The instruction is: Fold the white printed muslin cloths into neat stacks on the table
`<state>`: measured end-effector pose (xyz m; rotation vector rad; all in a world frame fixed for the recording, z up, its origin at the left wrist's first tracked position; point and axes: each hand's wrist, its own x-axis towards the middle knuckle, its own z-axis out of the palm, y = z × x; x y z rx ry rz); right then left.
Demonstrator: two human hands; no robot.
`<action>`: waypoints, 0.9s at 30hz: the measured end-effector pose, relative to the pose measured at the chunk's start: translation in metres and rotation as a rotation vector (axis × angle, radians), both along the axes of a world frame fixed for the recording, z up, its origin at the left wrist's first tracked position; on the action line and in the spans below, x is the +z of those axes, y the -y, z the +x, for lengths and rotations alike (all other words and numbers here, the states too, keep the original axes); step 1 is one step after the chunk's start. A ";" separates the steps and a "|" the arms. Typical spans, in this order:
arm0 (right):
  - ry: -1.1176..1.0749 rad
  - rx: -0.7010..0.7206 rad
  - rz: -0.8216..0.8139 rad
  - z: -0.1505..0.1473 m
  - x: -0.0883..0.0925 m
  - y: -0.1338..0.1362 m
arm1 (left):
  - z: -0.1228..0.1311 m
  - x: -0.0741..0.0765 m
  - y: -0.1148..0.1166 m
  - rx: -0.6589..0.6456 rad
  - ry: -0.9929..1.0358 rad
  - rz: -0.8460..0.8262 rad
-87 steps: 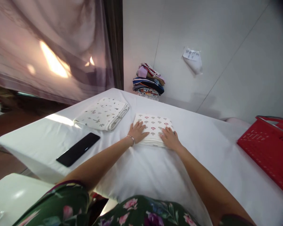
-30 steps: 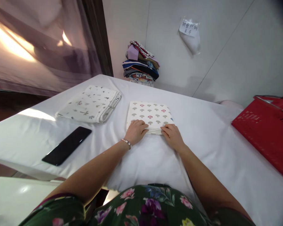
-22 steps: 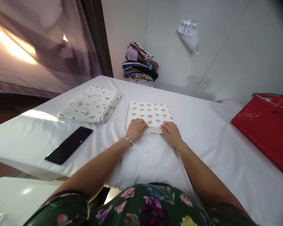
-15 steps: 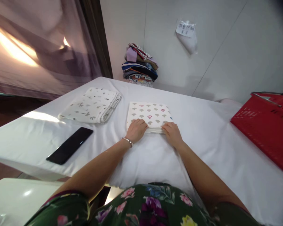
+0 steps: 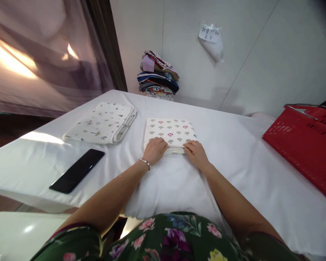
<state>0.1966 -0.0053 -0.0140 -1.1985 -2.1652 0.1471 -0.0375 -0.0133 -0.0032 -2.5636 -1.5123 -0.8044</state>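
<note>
A folded white cloth (image 5: 170,127) printed with grey, red and blue mushrooms lies flat on the white-covered table. At the left part of its near edge, my left hand (image 5: 155,149), with a bracelet at the wrist, pinches the top layers. My right hand (image 5: 196,153) grips the same edge near its right corner. Both thumbs are largely hidden. Between my hands the stacked layers of the near edge show. To the left lies a second folded cloth (image 5: 100,123), white with small grey plant prints, apart from both hands.
A black phone-like slab (image 5: 77,170) lies on the table's (image 5: 228,152) left side. At the right stands a red plastic basket (image 5: 304,148) with metal handles. Beyond the far edge is a pile of folded fabrics (image 5: 159,76). A white stool-like surface (image 5: 21,232) is lower left.
The whole view has shifted slightly. My hands stay on the cloth's near edge, and its top edge between them looks a little raised now.
</note>
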 end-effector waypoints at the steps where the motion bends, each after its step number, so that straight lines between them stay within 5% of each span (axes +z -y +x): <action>1: 0.000 -0.004 0.007 -0.001 0.001 0.000 | 0.001 0.001 0.000 0.012 -0.002 -0.004; 13: 0.160 -0.058 0.128 -0.025 0.004 -0.002 | 0.006 0.006 0.000 0.075 0.044 -0.013; 27: 0.204 0.029 0.222 0.009 -0.003 0.001 | -0.003 0.001 0.002 -0.059 -0.051 0.019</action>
